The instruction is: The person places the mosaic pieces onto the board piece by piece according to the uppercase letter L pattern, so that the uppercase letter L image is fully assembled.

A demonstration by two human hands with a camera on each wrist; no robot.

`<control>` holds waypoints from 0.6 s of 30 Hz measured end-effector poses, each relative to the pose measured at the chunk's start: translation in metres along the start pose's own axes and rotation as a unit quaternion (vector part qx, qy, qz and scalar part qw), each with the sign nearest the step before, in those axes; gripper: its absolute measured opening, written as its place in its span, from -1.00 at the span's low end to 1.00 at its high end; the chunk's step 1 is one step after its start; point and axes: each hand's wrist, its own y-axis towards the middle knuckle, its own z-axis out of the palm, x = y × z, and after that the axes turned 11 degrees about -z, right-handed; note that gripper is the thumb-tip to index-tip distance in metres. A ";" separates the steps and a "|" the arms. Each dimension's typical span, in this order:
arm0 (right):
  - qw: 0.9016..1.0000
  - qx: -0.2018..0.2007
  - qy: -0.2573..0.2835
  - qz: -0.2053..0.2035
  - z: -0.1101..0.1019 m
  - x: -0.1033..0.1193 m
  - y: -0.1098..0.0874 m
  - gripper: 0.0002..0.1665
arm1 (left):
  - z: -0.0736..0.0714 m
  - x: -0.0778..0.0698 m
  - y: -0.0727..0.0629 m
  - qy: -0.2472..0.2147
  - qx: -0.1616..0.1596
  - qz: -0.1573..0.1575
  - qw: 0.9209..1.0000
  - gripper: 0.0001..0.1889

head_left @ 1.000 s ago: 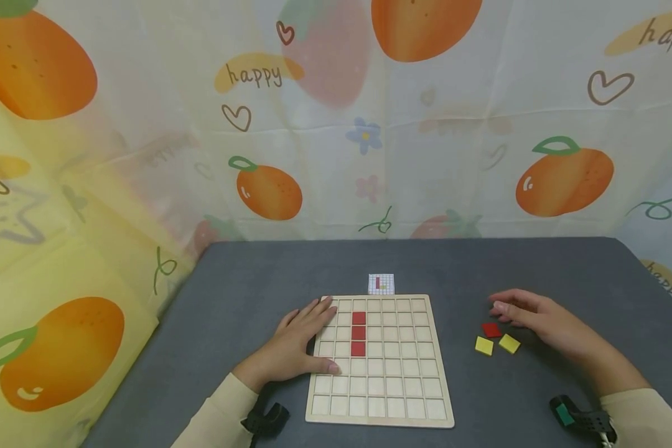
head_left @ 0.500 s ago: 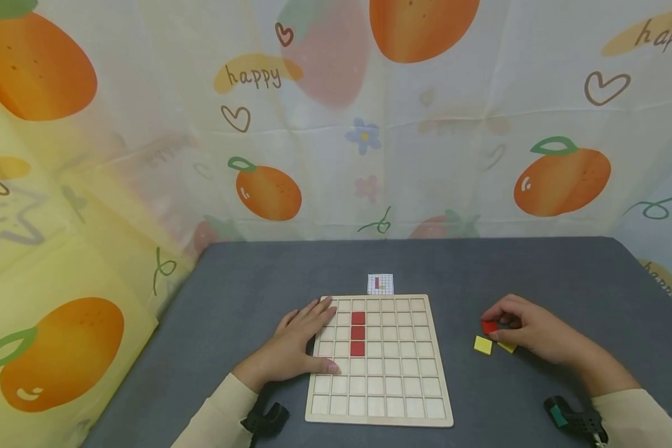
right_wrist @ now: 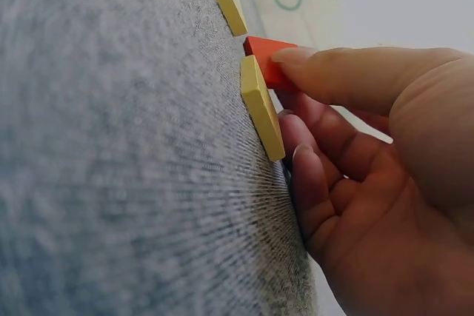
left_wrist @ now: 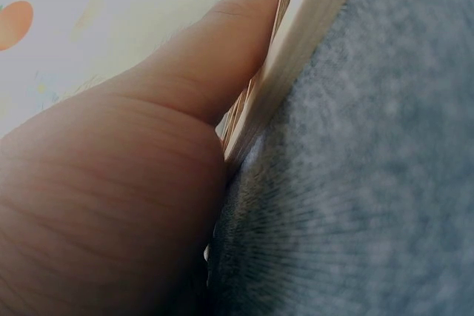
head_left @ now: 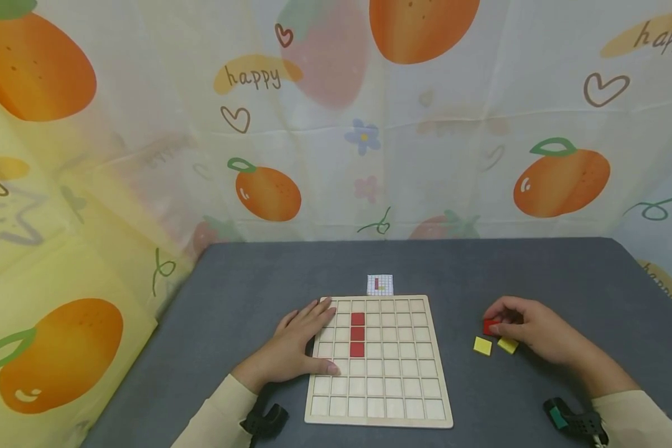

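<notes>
My left hand (head_left: 295,345) lies with spread fingers on the left edge of a wooden grid board (head_left: 378,398). In the left wrist view its thumb (left_wrist: 215,49) reaches over the board's side (left_wrist: 274,79). Three red square tiles (head_left: 358,333) sit in one column of the board's cells. Over to the right, my right hand (head_left: 543,330) pinches a loose red tile (right_wrist: 268,61) between thumb and fingers. One yellow tile (right_wrist: 261,109) lies right by those fingers, partly covered in the head view. Another yellow tile (head_left: 483,346) lies just left of it.
A small printed card (head_left: 380,285) with a grid pattern lies against the board's far edge. The grey cloth-covered table (head_left: 269,267) ends at a fruit-patterned curtain (head_left: 442,155) behind and to the left. Each wrist wears a black camera mount (head_left: 577,420).
My right hand has come down and left onto the loose red tile, and its thumb and fingers have closed on it. The left hand has stayed in place on the board.
</notes>
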 end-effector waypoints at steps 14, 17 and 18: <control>0.998 -0.054 -0.029 0.017 0.004 0.018 0.004 -0.85 | -0.001 0.000 -0.002 -0.004 0.001 0.002 1.000 0.23; 0.998 -0.059 -0.027 0.015 0.008 0.022 0.005 -0.84 | -0.001 0.000 -0.002 -0.004 -0.001 0.003 1.000 0.23; 0.998 -0.060 -0.025 0.013 0.010 0.024 0.006 -0.84 | -0.001 0.001 -0.002 -0.004 -0.001 0.003 1.000 0.23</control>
